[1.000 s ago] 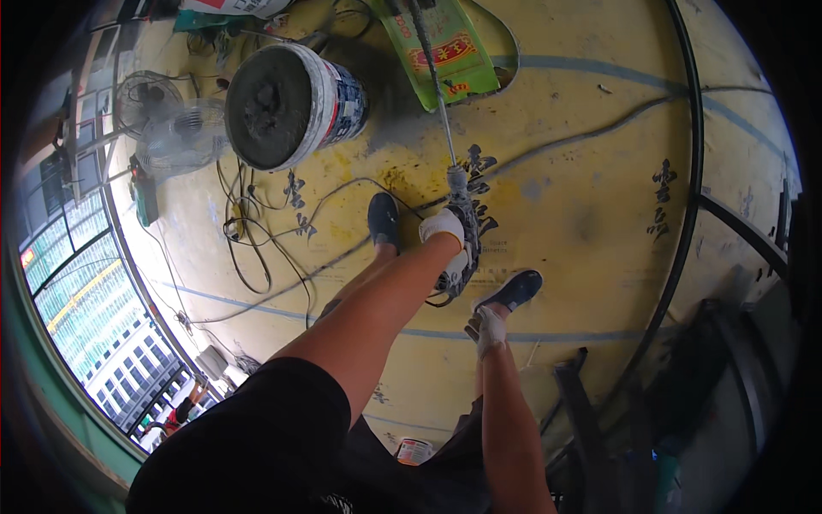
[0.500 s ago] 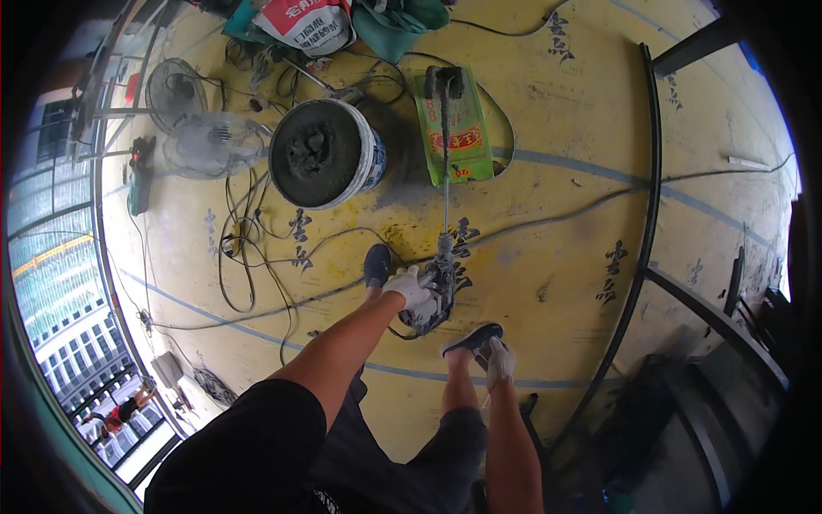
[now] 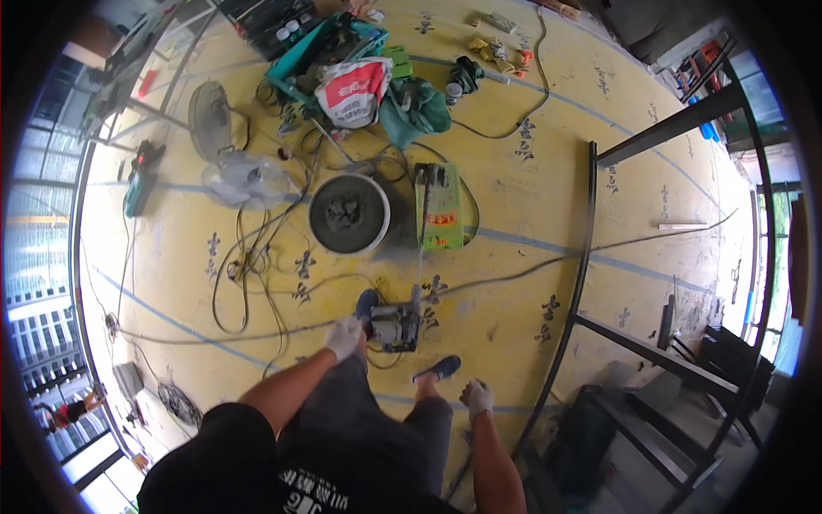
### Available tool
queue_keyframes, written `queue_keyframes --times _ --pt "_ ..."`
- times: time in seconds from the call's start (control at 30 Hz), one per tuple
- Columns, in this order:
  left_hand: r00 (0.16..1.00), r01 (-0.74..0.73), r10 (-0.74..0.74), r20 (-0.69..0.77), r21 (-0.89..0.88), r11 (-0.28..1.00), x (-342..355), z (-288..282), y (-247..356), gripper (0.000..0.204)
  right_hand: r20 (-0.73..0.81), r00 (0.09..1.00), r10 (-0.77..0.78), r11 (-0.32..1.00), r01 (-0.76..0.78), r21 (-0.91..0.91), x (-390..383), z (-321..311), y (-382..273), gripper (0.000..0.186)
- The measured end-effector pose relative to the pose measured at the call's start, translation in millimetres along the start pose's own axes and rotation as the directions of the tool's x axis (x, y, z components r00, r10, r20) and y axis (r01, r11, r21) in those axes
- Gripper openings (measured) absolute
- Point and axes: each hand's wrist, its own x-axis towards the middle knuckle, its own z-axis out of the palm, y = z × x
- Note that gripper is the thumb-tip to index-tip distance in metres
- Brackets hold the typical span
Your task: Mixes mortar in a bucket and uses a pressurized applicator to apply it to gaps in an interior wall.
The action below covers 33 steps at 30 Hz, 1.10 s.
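Note:
My gloved left hand (image 3: 343,337) grips the handle of a grey, cement-spattered mixer drill (image 3: 394,325) held low above my feet. The drill's long rod runs forward to a caked paddle (image 3: 437,177) at a green sack (image 3: 443,224) lying on the floor. Left of the sack stands a white bucket (image 3: 384,214) holding grey mortar. My gloved right hand (image 3: 477,396) is apart from the drill, out beside my right shoe (image 3: 438,368), fingers curled; whatever is in them, if anything, is too small to make out.
Fans (image 3: 244,180), loose cables (image 3: 240,308) and a green tool (image 3: 134,193) lie left on the yellow-covered floor (image 3: 522,325). Bags (image 3: 351,90) and a teal tub (image 3: 287,68) sit beyond. Black metal frames (image 3: 651,360) fill the right. A person in red (image 3: 68,411) shows outside at lower left.
My view has widened over the floor. My left hand and drill have shifted left, with the drill body turned; my right hand has moved up and away from my right shoe.

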Motion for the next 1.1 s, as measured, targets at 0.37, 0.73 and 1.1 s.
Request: queue_keyframes --times 0.37,0.73,1.1 --pt "0.913 0.362 -0.354 -0.202 0.004 0.932 -118.7 -141.1 -150.1 0.04 0.065 0.991 -0.119 0.982 0.107 0.157 -47.9 -28.8 -114.3 0.009" --pt "0.752 0.618 -0.651 -0.105 -0.233 0.751 -307.0 -26.8 -56.5 0.04 0.016 0.991 -0.131 0.914 0.126 -0.385 7.9 10.5 -290.5 0.024" --pt "0.8 0.468 -0.58 -0.154 -0.445 0.764 -241.0 -74.8 13.2 0.042 0.322 0.932 -0.165 0.683 0.344 -0.645 -3.0 123.0 -343.9 0.034"
